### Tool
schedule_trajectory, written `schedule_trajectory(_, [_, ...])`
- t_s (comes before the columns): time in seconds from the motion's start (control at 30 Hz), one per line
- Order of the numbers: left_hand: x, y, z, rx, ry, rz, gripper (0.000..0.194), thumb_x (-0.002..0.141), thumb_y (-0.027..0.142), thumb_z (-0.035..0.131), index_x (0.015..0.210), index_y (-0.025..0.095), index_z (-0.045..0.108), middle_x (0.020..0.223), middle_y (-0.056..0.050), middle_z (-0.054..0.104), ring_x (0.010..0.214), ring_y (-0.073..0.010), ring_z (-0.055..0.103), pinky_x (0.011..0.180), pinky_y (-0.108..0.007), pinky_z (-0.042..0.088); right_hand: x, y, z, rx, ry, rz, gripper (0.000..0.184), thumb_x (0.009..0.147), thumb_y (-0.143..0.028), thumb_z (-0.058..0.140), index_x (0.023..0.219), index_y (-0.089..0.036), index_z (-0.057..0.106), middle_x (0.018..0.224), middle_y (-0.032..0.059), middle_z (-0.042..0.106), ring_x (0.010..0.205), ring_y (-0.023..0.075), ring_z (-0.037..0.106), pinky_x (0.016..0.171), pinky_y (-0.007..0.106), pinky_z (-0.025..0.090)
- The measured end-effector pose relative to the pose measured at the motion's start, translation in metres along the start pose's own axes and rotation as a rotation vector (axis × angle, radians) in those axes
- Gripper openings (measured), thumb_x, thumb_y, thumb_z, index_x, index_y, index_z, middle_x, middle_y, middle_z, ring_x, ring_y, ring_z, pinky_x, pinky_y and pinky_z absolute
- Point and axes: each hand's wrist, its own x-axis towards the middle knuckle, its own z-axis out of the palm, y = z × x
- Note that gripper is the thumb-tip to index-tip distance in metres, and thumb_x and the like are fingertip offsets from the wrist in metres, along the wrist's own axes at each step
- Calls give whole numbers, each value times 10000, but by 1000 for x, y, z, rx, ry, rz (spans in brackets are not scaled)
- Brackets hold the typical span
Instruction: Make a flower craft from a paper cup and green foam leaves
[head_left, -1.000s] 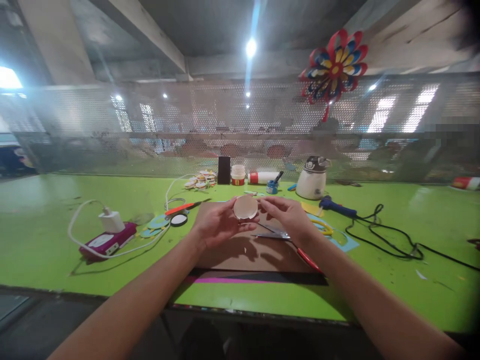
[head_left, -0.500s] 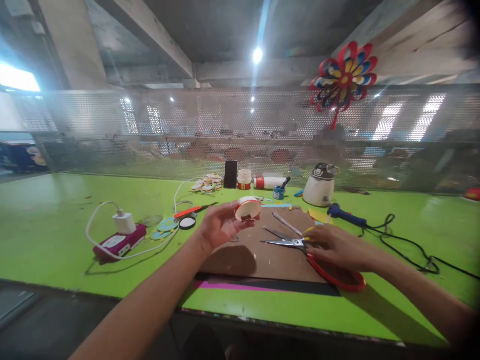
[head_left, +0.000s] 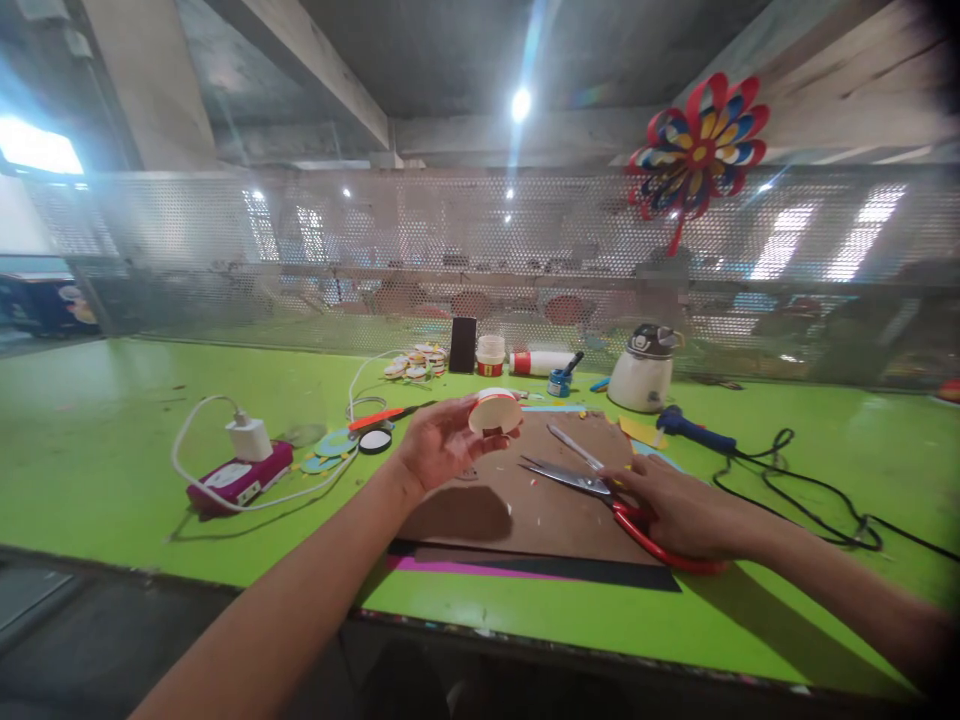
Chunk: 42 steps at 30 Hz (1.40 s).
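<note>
My left hand (head_left: 442, 445) is closed around the edge of a cut-off paper cup bottom (head_left: 495, 412), a shallow white round piece with a red rim. It is held above a brown board (head_left: 487, 500), its hollow side facing me. My right hand (head_left: 675, 505) grips the red handles of a pair of scissors (head_left: 574, 478), whose blades point left, nearly closed, low over the board. Part of the handles is hidden under the fingers. A pale pen (head_left: 574, 447) lies just behind the blades.
A glue gun (head_left: 697, 430) with a black cord lies right. A purple power strip (head_left: 240, 485) with a white charger (head_left: 249, 440) sits left. At the back are a phone (head_left: 463, 345), a white jug (head_left: 641, 370) and a blue paint jar (head_left: 559, 382). A paper flower (head_left: 701, 150) rises above.
The scissor blades have come together, and my right hand has shifted slightly right and down over the handles. The left hand has barely moved, with the cup bottom turned slightly more towards me.
</note>
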Motion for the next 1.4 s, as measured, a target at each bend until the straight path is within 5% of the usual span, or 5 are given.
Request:
schedule_trajectory(0.2, [2, 1, 0, -14, 116, -3, 340, 870, 282, 506, 994, 34, 702, 935, -191, 726, 859, -254, 704, 761, -318, 543, 1, -10, 2, -14, 110, 68, 268, 812, -297, 506, 995, -203, 678, 922, 143, 631, 887, 305, 596, 738, 391, 439])
schedule_trajectory(0.6, [2, 1, 2, -70, 210, 26, 332, 882, 306, 528, 977, 37, 699, 976, -209, 711, 834, -270, 700, 752, -348, 537, -38, -59, -22, 663, 328, 122, 477, 872, -559, 471, 1146, -189, 597, 720, 37, 687, 651, 213, 648, 617, 336, 521])
schedule_trajectory(0.8, [5, 1, -3, -70, 204, 82, 293, 858, 263, 529, 955, 53, 708, 920, -179, 728, 842, -262, 702, 814, -378, 540, -43, -111, -19, 966, 322, 11, 477, 867, -649, 458, 867, -201, 621, 573, 0, 581, 553, 167, 554, 564, 307, 429])
schedule_trajectory(1.17, [3, 2, 1, -122, 161, 136, 280, 822, 172, 479, 852, 24, 715, 811, -146, 744, 773, -229, 696, 771, -391, 582, -36, -130, -4, 1078, 339, 32, 543, 879, -672, 399, 648, -224, 603, 503, -9, 518, 492, 136, 511, 548, 272, 426])
schedule_trajectory(1.4, [2, 3, 2, -116, 182, 101, 275, 820, 164, 490, 912, 16, 703, 777, -120, 744, 732, -208, 695, 756, -378, 589, -35, -140, -4, 1279, 270, 99, 499, 834, -680, 486, 814, -214, 663, 542, -14, 519, 496, 128, 494, 497, 259, 431])
